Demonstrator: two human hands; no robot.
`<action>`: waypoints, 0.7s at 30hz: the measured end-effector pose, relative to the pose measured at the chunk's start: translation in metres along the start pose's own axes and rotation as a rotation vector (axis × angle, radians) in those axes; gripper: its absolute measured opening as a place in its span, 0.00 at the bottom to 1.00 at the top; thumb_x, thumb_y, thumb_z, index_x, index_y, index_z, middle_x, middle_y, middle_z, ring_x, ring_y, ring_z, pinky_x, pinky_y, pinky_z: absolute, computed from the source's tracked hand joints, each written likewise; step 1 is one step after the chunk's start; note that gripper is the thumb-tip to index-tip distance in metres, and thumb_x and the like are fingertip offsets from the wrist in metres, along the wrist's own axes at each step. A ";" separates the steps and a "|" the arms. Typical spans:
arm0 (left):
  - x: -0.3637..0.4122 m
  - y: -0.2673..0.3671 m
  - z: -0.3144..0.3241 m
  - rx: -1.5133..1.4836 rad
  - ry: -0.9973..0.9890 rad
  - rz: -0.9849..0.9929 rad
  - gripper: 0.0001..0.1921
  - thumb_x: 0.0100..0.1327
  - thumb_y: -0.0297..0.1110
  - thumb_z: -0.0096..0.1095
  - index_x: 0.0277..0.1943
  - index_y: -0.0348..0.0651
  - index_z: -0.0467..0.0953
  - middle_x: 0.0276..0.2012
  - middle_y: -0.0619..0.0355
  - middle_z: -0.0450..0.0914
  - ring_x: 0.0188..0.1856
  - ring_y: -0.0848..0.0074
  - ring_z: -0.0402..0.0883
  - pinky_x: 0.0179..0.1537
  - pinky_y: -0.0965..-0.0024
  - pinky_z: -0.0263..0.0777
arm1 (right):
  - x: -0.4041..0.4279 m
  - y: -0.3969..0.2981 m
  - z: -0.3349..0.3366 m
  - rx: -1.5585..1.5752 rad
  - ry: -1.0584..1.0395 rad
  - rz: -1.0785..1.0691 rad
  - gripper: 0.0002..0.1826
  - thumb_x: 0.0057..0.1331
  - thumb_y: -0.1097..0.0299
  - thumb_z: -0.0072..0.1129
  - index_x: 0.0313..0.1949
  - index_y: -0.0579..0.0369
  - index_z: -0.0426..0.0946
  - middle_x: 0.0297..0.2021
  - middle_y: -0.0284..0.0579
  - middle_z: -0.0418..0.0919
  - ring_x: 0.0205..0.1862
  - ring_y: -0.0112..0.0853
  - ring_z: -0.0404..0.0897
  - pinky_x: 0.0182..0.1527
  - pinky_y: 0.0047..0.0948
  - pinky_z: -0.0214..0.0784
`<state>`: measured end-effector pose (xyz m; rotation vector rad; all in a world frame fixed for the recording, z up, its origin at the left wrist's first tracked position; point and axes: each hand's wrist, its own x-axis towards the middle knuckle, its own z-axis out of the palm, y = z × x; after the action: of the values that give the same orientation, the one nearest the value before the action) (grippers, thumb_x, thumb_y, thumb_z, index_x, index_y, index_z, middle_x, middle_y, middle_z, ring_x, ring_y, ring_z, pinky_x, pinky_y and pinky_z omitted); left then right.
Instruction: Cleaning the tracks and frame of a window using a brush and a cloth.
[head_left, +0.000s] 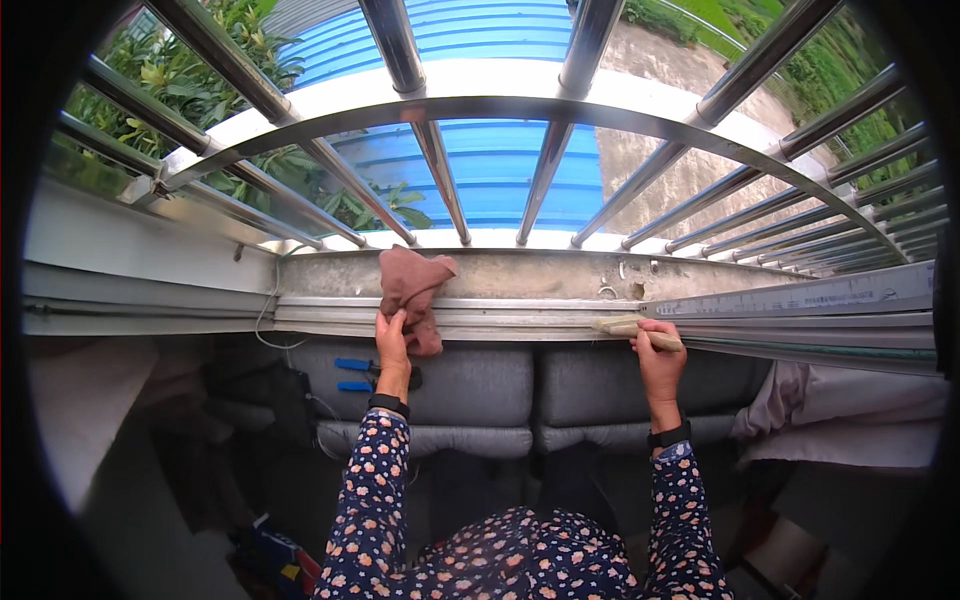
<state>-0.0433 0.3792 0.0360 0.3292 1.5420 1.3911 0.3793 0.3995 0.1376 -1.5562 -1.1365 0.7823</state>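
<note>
A paintbrush with a wooden handle is in my right hand; its pale bristles lie on the metal window track. My left hand holds a reddish-brown cloth, which is bunched over the track and reaches onto the concrete sill. One end of the cloth hangs over the track's near edge. Just below and beside my left wrist, a tool with blue handles lies on the grey sofa cushion, partly hidden by the wrist.
Metal security bars stand beyond the sill. A window sash frame fills the track's right part. A thin pale cable hangs at the left. Curtains drape at the right, and a second cushion lies below my right hand.
</note>
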 end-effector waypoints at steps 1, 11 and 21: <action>-0.001 0.001 0.006 -0.007 -0.008 -0.011 0.21 0.66 0.36 0.56 0.60 0.43 0.65 0.50 0.58 0.75 0.46 0.74 0.77 0.35 0.74 0.74 | -0.001 0.009 -0.004 -0.076 -0.035 0.052 0.06 0.57 0.83 0.58 0.33 0.59 0.77 0.33 0.39 0.82 0.33 0.22 0.79 0.39 0.23 0.74; -0.002 0.003 -0.004 -0.009 -0.023 -0.001 0.21 0.66 0.35 0.55 0.60 0.42 0.64 0.49 0.57 0.75 0.46 0.74 0.78 0.36 0.74 0.75 | -0.004 -0.006 0.006 0.166 0.012 0.029 0.06 0.59 0.84 0.56 0.35 0.61 0.75 0.37 0.42 0.81 0.35 0.23 0.80 0.36 0.24 0.77; -0.003 0.003 0.004 0.003 -0.010 -0.012 0.21 0.66 0.36 0.55 0.60 0.42 0.64 0.49 0.57 0.75 0.45 0.74 0.78 0.36 0.74 0.75 | -0.002 0.007 0.011 0.152 -0.032 -0.008 0.07 0.58 0.86 0.56 0.35 0.61 0.74 0.40 0.46 0.80 0.42 0.28 0.80 0.40 0.26 0.79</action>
<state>-0.0398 0.3807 0.0409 0.3275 1.5362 1.3756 0.3708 0.4013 0.1281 -1.4167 -1.0804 0.8707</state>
